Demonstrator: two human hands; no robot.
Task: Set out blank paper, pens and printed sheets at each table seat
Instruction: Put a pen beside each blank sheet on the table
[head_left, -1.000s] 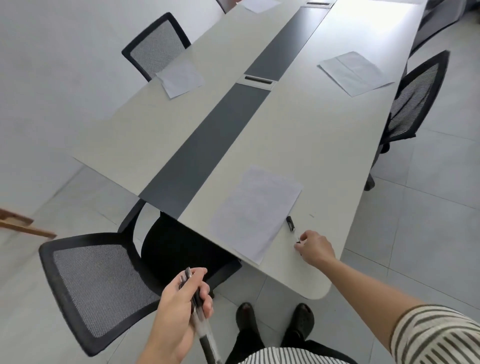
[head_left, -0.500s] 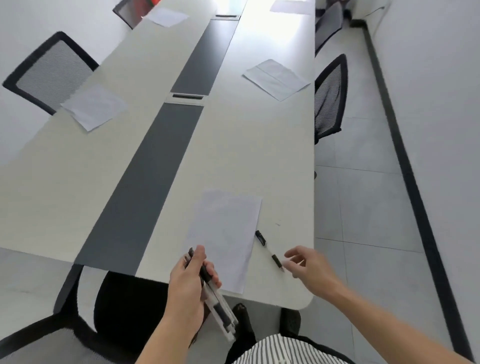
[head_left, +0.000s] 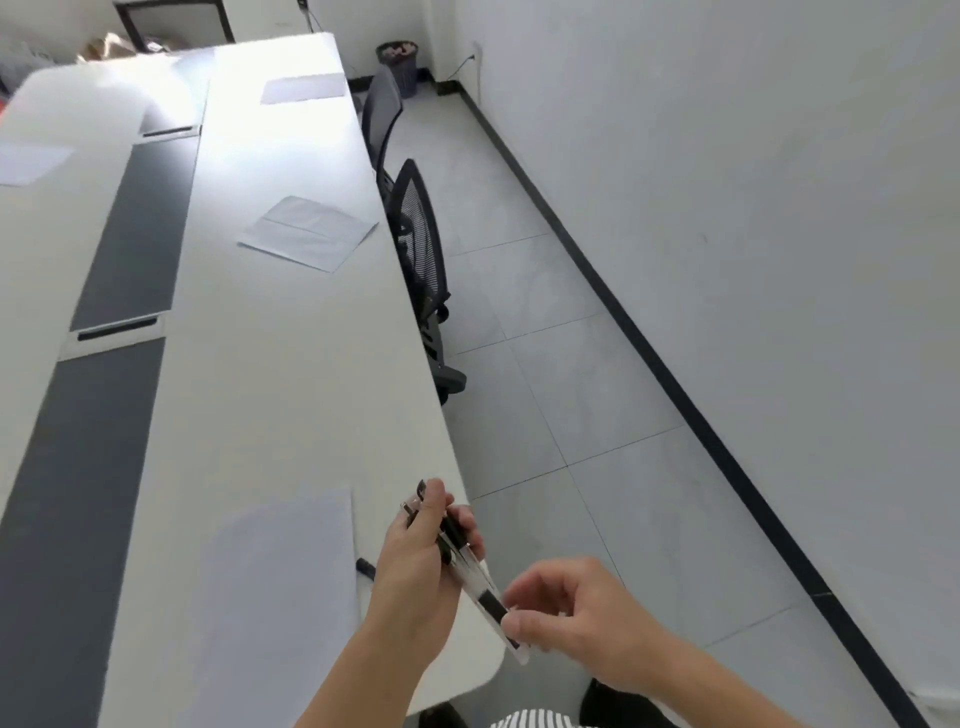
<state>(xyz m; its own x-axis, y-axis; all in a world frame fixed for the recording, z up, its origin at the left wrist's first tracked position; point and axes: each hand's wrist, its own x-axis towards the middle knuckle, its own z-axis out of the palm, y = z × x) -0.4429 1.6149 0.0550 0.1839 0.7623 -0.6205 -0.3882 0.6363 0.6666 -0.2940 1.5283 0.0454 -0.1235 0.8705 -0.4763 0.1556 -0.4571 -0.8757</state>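
Doling pens: clasping pen bundle (head_left: 469, 565) in left grip (head_left: 415, 569), pinching its end with right grip (head_left: 576, 609); next, drawing one for 11 o'clock sheet (head_left: 309, 234).

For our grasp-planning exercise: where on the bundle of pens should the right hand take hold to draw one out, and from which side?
Pinch the lower free end of the bundle of pens, coming from the right. The left hand wraps the middle, so only that slanted end juts out clear, beside the right hand.
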